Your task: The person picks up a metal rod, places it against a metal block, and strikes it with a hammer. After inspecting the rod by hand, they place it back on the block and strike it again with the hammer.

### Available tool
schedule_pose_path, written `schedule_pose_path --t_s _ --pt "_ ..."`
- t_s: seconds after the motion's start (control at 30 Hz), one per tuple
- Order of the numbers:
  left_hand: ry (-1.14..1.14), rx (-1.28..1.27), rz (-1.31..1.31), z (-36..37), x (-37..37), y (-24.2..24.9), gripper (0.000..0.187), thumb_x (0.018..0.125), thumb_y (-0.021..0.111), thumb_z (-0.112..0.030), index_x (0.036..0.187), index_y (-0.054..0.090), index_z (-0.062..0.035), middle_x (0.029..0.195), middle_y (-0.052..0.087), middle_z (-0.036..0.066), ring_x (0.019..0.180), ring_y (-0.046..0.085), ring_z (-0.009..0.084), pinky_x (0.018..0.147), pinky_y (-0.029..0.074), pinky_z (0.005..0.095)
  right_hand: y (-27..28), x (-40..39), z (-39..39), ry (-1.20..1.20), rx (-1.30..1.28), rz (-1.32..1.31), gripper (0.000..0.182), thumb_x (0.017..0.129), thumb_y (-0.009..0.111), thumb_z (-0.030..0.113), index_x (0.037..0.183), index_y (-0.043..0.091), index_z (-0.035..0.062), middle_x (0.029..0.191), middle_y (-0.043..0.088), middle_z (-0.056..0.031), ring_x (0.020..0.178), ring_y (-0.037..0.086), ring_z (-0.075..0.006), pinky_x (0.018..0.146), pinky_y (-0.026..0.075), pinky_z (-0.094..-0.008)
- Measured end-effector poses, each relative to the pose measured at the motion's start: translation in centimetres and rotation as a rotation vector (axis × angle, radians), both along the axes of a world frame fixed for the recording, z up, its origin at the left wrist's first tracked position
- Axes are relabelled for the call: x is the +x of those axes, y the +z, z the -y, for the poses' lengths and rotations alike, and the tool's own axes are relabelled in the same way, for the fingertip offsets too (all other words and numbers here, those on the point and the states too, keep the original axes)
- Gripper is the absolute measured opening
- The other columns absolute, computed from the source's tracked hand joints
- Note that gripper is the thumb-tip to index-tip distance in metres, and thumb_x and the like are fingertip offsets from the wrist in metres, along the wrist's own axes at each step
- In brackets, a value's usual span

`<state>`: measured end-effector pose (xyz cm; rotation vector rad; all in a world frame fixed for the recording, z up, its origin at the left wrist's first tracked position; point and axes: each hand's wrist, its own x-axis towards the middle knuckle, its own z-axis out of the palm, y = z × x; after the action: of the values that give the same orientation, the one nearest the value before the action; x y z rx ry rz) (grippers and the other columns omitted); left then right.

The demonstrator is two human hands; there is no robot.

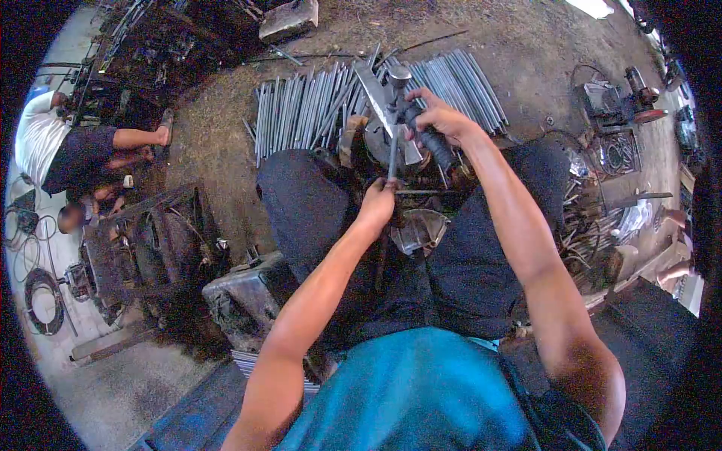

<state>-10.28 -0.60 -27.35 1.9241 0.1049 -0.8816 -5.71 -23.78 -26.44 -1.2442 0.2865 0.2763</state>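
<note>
My right hand [444, 120] is closed around the dark body of what looks like an angle grinder [434, 144], its metal head [399, 74] pointing away from me. Below and to the left, my left hand [378, 201] grips a thin metal rod [393, 154] that points up toward the tool. The rod's upper end meets a metal work support [378, 143] between my knees; the exact contact is partly hidden. A flat pale metal bar [370, 89] slants beside the grinder head. Behind these, many metal rods [297, 109] lie side by side on the ground.
A second group of rods [462, 86] lies to the right. Farther right stand a machine with a reddish disc [648, 115] and a tray of coiled wire [618, 152]. A metal block [244, 289] is by my left knee. Another person [75, 143] sits at the left near dark machinery.
</note>
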Motion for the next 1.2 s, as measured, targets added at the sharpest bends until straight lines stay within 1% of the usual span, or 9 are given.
schedule_pose_path --t_s 0.3,0.47,0.57,0.7,0.8,1.0,1.1,1.17,1.2 --pt "-0.141 0.045 -0.036 -0.2 0.9 -3.7 0.054 0.096 0.047 -0.035 0.121 0.052 0.0132 0.116 0.058 0.034 0.116 0.054 0.0432 0.096 0.04 0.0412 -2.6 -0.2 0.0 -0.089 -0.475 0.014 0.072 0.061 0.063 -0.008 0.124 0.033 0.0112 0.082 0.057 -0.0128 0.058 0.057 -0.018 0.047 0.046 -0.0333" --pt "-0.065 0.107 0.024 1.0 0.8 -1.8 0.054 0.093 0.047 -0.028 0.125 0.047 0.0158 0.116 0.058 0.034 0.115 0.055 0.0425 0.096 0.04 0.042 -2.1 -0.3 -0.3 0.103 -0.907 0.044 0.08 0.057 0.066 0.0 0.128 0.031 0.0074 0.099 0.058 -0.0279 0.08 0.064 -0.0382 0.067 0.05 -0.0408" --pt "-0.019 0.105 0.131 2.0 0.4 -0.6 0.056 0.092 0.046 -0.025 0.131 0.041 0.0159 0.118 0.057 0.033 0.117 0.054 0.0406 0.097 0.039 0.0414 -2.3 -0.7 -0.8 0.042 -0.98 0.054 0.086 0.058 0.065 0.003 0.135 0.027 0.0041 0.104 0.058 -0.033 0.091 0.063 -0.0414 0.076 0.049 -0.0415" --pt "-0.059 0.127 0.304 1.1 1.3 -6.5 0.057 0.092 0.046 -0.023 0.135 0.038 0.0138 0.118 0.058 0.031 0.114 0.056 0.0362 0.097 0.039 0.0396 -0.8 -0.7 -0.3 0.091 -0.879 -0.076 0.088 0.06 0.062 0.009 0.141 0.027 -0.0046 0.108 0.059 -0.0359 0.1 0.062 -0.0432 0.086 0.049 -0.0434" --pt "-0.119 0.133 0.287 1.4 2.0 -5.0 0.057 0.092 0.046 -0.026 0.135 0.04 0.0118 0.119 0.058 0.027 0.111 0.056 0.0323 0.098 0.038 0.0374 -1.9 -0.3 0.2 0.032 -0.873 -0.039 0.077 0.058 0.063 0.006 0.131 0.043 -0.0077 0.105 0.063 -0.0305 0.095 0.064 -0.04 0.083 0.05 -0.0405" --pt "-0.024 -0.012 -0.228 2.3 3.0 -2.9 0.061 0.096 0.042 -0.042 0.132 0.046 0.0078 0.121 0.059 0.02 0.112 0.054 0.0315 0.099 0.037 0.0377 -0.8 -0.4 -0.1 0.137 -1.06 -0.05 0.078 0.061 0.065 0.013 0.133 0.042 -0.0069 0.113 0.06 -0.0328 0.106 0.06 -0.0428 0.091 0.048 -0.041" --pt "0.081 -0.07 -0.361 1.8 3.3 -4.2 0.054 0.098 0.04 -0.047 0.122 0.055 -0.0001 0.099 0.064 0.012 0.086 0.06 0.026 0.076 0.046 0.0378 -1.7 -0.5 -0.3 0.041 -1.037 0.027 0.074 0.063 0.067 0.018 0.13 0.045 -0.0061 0.111 0.06 -0.0322 0.104 0.06 -0.0439 0.089 0.048 -0.0424" --pt "0.079 -0.27 -0.563 1.6 3.6 -2.8 0.04 0.099 0.04 -0.046 0.099 0.057 -0.0095 0.074 0.053 0.001 0.057 0.047 0.0143 0.048 0.036 0.0305 -1.3 -0.6 0.2 0.061 -1.022 -0.009 0.071 0.063 0.068 0.019 0.127 0.048 -0.0055 0.11 0.061 -0.0319 0.103 0.06 -0.0437 0.089 0.048 -0.0427" --pt "0.076 -0.269 -0.563 1.8 3.5 -2.1 0.04 0.099 0.04 -0.046 0.099 0.057 -0.0095 0.074 0.053 0.001 0.057 0.047 0.0143 0.048 0.036 0.0305 -1.0 -0.6 0.4 0.084 -1.009 -0.044 0.068 0.063 0.069 0.019 0.124 0.05 -0.0049 0.109 0.061 -0.0315 0.102 0.06 -0.0436 0.089 0.048 -0.0429"
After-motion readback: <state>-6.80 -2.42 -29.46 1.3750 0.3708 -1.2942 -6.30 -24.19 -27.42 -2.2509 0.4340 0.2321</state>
